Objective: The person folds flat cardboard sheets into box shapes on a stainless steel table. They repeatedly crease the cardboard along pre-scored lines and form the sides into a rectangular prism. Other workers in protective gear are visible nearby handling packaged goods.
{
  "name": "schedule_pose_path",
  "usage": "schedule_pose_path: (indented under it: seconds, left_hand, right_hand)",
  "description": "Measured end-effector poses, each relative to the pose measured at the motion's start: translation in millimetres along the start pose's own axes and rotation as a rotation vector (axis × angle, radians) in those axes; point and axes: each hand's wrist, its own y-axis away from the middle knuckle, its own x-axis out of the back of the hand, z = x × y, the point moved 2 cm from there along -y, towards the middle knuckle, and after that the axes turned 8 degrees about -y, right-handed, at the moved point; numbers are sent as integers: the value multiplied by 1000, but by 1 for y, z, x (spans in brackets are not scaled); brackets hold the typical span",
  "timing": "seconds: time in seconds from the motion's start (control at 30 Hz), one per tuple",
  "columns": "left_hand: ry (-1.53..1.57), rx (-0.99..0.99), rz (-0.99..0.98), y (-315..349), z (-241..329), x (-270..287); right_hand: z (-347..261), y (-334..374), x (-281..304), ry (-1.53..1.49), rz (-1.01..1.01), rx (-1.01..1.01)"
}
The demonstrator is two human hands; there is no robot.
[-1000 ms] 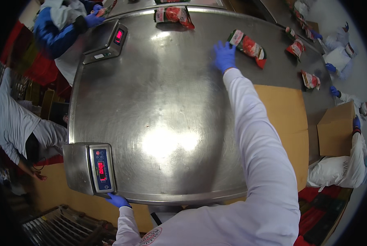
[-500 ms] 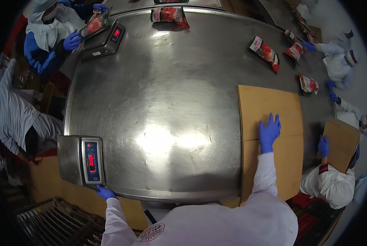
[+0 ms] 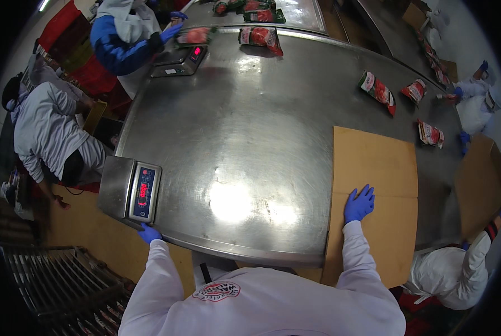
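Note:
My right hand, in a blue glove, lies flat on a flattened brown cardboard box, fingers stretched out. The cardboard rests on the steel table at its right side, with a crease across its middle. At the table's near left edge my left hand, also blue-gloved, rests just below a weighing scale with a lit red display. Its fingers show only in part and look outstretched, with nothing seen in them. Nothing lies on the scale's steel plate.
Red and green filled bags lie along the far side, others at the far right. A co-worker handles a bag at a second scale. Another co-worker holds a cardboard box at the right. A metal rack stands lower left.
My right hand has moved nearer to me across the cardboard, its fingers less spread. The view has shifted. The co-worker at the right has raised the box; the one at the far scale has shifted a bag.

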Motion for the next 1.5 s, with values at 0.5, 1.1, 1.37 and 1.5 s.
schedule_pose_path:
  seconds: [0.5,1.1,1.37,1.5]
  left_hand:
    - [91,-5,-34,-3,-2,-5]
    - [35,62,-102,-10,-15,-17]
    - [43,-16,-100,-16,-19,-24]
    - [-246,-1,70,-5,-6,-12]
  right_hand:
    - [5,-4,-12,11,-16,-20]
    - [3,-4,-14,71,-78,-61]
    - [-3,-4,-10,15,-63,-69]
    - [24,-8,0,-183,-112,4]
